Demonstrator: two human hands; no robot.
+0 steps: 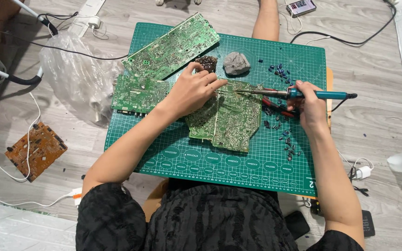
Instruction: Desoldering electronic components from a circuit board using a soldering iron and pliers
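Left hand (192, 90) pinches thin solder wire (226, 91) over a green circuit board (226, 118); right hand (309, 104) grips a blue soldering iron (303, 94), tip meeting the wire at one joint.

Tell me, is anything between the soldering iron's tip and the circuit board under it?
Nothing visible. The right hand holds the soldering iron with its tip at the circuit board, beside the left hand fingertips resting on that board.
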